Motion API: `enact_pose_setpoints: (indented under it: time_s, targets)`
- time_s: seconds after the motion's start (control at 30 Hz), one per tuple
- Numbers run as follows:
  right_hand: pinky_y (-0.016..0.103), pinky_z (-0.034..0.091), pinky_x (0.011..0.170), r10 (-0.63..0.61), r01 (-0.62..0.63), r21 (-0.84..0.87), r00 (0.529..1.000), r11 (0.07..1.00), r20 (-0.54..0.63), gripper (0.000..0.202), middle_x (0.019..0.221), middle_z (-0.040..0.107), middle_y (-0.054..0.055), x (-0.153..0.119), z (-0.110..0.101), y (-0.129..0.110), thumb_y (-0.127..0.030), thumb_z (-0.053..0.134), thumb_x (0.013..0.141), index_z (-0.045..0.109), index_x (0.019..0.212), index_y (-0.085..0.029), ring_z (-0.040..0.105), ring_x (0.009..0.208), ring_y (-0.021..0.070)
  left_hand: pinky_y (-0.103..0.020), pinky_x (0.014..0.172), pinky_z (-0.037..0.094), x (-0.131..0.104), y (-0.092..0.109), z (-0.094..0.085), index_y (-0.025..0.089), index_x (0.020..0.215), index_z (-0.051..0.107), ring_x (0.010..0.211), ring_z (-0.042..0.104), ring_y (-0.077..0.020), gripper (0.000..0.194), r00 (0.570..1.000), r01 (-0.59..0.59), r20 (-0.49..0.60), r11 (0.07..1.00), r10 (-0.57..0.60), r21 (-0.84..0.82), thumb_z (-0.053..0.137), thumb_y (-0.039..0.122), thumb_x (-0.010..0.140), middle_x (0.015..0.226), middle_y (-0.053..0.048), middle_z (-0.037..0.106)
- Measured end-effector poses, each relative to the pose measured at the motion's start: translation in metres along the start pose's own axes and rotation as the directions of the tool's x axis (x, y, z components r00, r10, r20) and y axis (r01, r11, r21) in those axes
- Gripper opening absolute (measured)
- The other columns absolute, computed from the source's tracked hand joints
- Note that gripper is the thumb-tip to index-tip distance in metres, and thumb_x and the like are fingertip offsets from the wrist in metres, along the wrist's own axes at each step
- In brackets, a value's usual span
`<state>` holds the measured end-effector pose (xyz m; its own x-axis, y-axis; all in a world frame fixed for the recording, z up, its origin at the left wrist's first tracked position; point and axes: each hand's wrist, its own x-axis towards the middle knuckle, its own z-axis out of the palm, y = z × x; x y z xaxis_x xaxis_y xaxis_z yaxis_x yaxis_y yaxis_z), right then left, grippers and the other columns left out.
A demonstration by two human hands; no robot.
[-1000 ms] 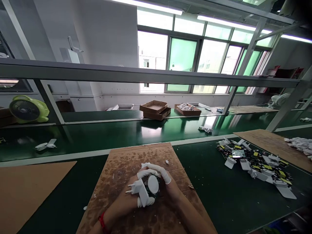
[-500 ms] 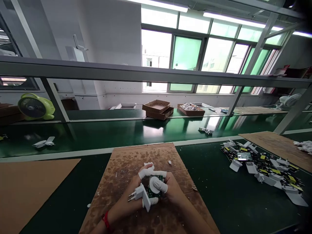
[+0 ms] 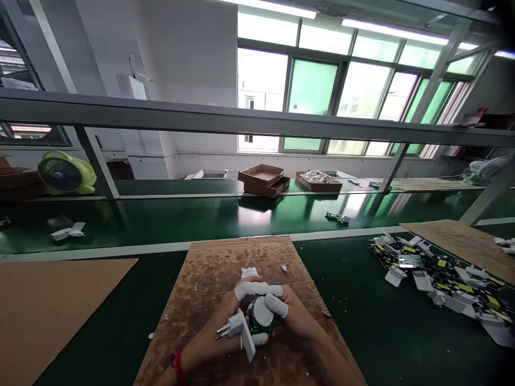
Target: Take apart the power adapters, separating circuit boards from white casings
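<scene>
While L hand (image 3: 225, 327) grips the plug (image 3: 237, 329), R hand (image 3: 295, 321) fingers (image 3: 276, 304) (cots on) clamp its circuit board (image 3: 257, 321).

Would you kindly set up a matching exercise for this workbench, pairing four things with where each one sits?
Things:
1. white plug piece
2. green fan
3. pile of plug shells and circuit boards
4. stacked brown trays

Places:
A. far side of the bench, below the window
B. far left, behind the rail
C. on the green mat to the right
D. between both hands over the worn cardboard sheet

Pairs: 1-D, 2-B, 3-C, 4-A
</scene>
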<state>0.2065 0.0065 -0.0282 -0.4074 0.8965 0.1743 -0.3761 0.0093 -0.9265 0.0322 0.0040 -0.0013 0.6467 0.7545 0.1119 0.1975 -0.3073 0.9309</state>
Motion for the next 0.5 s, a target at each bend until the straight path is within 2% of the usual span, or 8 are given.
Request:
enact_pose_setpoints:
  time_s: [0.13, 0.23, 0.3, 0.4, 0.5]
  targets:
    - [0.020, 0.035, 0.040, 0.035, -0.032, 0.047, 0.998, 0.998, -0.058, 0.046, 0.053, 0.055, 0.003, -0.001, 0.002, 0.006, -0.055, 0.068, 0.068, 0.067, 0.068, -0.009, 0.045, 0.041, 0.0090, -0.041, 0.096, 0.043, 0.000, -0.005, -0.002, 0.027, 0.130, 0.045, 0.113, 0.052, -0.0284, 0.067, 1.000, 0.020, 0.004, 0.998, -0.019, -0.056, 0.072, 0.032, 0.069, 0.126, -0.009, 0.054]
    - [0.024, 0.043, 0.051, 0.065, -0.049, 0.088, 0.980, 0.995, -0.187, 0.050, 0.067, 0.061, 0.006, -0.002, 0.002, 0.011, -0.060, 0.063, 0.071, 0.069, 0.083, -0.012, 0.053, 0.056, 0.0140, -0.042, 0.097, 0.043, 0.002, -0.002, -0.003, 0.027, 0.127, 0.047, 0.113, 0.052, -0.0288, 0.066, 0.999, 0.046, 0.008, 0.993, -0.045, -0.113, 0.073, 0.028, 0.067, 0.123, -0.008, 0.055]
    - [0.027, 0.045, 0.058, 0.055, -0.046, 0.047, 0.975, 0.998, -0.216, 0.051, 0.077, 0.064, 0.008, -0.003, 0.002, 0.011, -0.060, 0.064, 0.070, 0.069, 0.092, -0.014, 0.056, 0.066, 0.0177, -0.042, 0.097, 0.043, 0.003, 0.002, -0.004, 0.026, 0.125, 0.049, 0.113, 0.052, -0.0291, 0.067, 0.999, 0.053, 0.003, 0.989, -0.053, -0.137, 0.075, 0.026, 0.063, 0.121, -0.008, 0.057]
    - [0.029, 0.044, 0.065, -0.045, 0.030, -0.106, 0.989, 0.994, -0.138, 0.044, 0.075, 0.064, 0.006, -0.003, 0.003, 0.007, -0.053, 0.068, 0.069, 0.071, 0.090, -0.015, 0.055, 0.069, 0.0187, -0.041, 0.096, 0.044, 0.004, 0.008, -0.003, 0.025, 0.122, 0.051, 0.110, 0.053, -0.0283, 0.068, 0.998, 0.062, 0.002, 0.983, -0.063, -0.172, 0.077, 0.026, 0.060, 0.116, -0.007, 0.060]
    - [0.029, 0.043, 0.067, -0.110, 0.101, -0.149, 0.992, 0.984, -0.054, 0.040, 0.070, 0.062, 0.004, -0.001, 0.006, 0.005, -0.051, 0.065, 0.073, 0.072, 0.092, -0.016, 0.052, 0.065, 0.0170, -0.039, 0.090, 0.047, 0.005, 0.010, 0.000, 0.024, 0.121, 0.051, 0.106, 0.055, -0.0271, 0.068, 0.997, 0.069, -0.002, 0.959, -0.072, -0.274, 0.078, 0.033, 0.059, 0.113, -0.007, 0.061]
